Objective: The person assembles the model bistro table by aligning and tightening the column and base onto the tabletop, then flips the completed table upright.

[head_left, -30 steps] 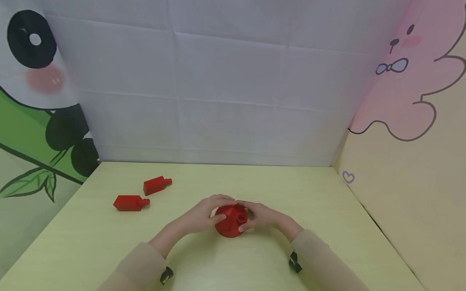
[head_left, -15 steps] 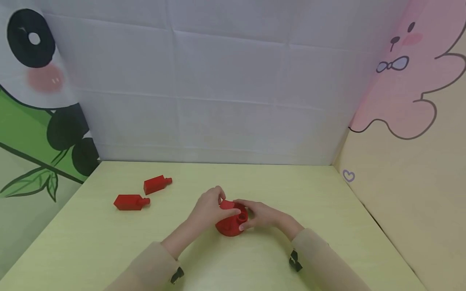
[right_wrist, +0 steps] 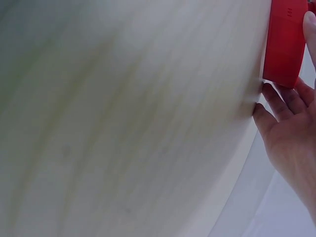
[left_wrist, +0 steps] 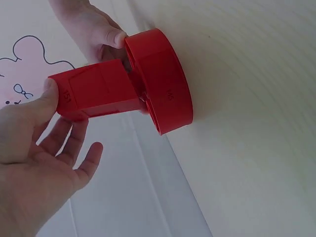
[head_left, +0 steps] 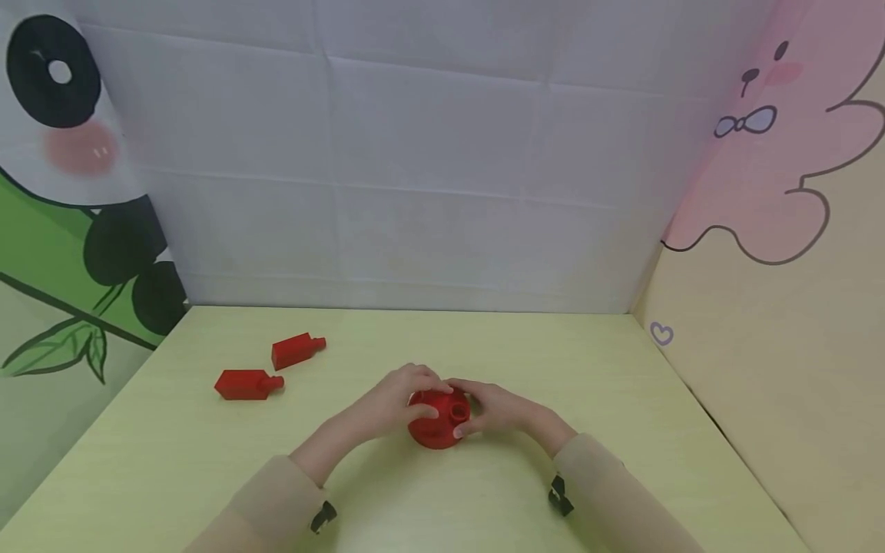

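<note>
A round red base (left_wrist: 168, 84) with a socket in its top rests on the table under both hands. Into its top fits a red block (left_wrist: 98, 89) marked 151, which stands upright from it; its lower end is hidden inside the base. My left hand (head_left: 397, 399) pinches the block's upper end between thumb and fingers, as the left wrist view shows. From the right, my right hand (head_left: 501, 408) grips the base's rim, its thumb at the near side and its fingers behind. In the right wrist view, the right hand (right_wrist: 291, 133) is partly cut off by the frame edge.
Two red bottle-shaped blocks lie on their sides at the left: one nearer (head_left: 245, 385), one farther back (head_left: 297, 351). The pale yellow table (head_left: 553, 353) ends at a white cloth backdrop (head_left: 429, 153), with cartoon-printed panels on both sides.
Half a second ago my left hand was turned, with its thumb across the block; it has since swung back leftward to about its earlier hold. My right hand stays still on the base.
</note>
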Demonstrator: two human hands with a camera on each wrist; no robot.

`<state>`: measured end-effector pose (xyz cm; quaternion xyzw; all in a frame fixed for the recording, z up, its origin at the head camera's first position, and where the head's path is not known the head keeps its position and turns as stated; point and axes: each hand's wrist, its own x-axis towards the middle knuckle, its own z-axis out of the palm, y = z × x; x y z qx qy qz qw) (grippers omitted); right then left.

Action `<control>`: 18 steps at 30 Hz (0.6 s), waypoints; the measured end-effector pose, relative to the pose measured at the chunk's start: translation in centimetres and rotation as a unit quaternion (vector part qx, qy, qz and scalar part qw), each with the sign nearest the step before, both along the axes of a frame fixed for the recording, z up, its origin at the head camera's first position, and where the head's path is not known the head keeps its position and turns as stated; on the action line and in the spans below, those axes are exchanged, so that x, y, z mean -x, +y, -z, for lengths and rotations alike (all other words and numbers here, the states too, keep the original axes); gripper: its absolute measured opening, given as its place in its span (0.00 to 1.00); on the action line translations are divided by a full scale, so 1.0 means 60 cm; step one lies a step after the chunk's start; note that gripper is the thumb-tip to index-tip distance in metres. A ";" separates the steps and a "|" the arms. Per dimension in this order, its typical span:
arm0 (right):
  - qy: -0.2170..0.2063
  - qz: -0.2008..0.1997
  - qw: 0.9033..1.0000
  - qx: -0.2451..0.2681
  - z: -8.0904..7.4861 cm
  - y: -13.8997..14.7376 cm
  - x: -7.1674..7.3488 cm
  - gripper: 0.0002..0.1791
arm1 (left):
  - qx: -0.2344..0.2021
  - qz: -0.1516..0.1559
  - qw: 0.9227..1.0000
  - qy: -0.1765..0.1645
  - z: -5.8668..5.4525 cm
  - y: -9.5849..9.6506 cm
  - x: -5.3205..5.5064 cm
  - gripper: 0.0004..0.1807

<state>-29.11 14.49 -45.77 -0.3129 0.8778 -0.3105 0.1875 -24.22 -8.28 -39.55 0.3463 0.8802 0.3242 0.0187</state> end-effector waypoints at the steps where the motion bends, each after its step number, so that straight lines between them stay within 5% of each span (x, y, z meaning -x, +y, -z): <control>1: 0.001 -0.001 1.000 -0.001 0.000 0.000 0.000 0.45 | 0.005 0.016 1.000 -0.003 0.000 -0.002 0.000 0.19; 6: 0.005 -0.005 1.000 -0.005 -0.002 -0.001 -0.001 0.45 | 0.017 0.046 0.999 -0.012 0.003 -0.012 -0.003 0.22; 18: 0.016 -0.006 1.000 -0.010 -0.006 0.004 -0.003 0.46 | -0.006 0.036 0.999 -0.002 0.004 -0.001 -0.021 0.22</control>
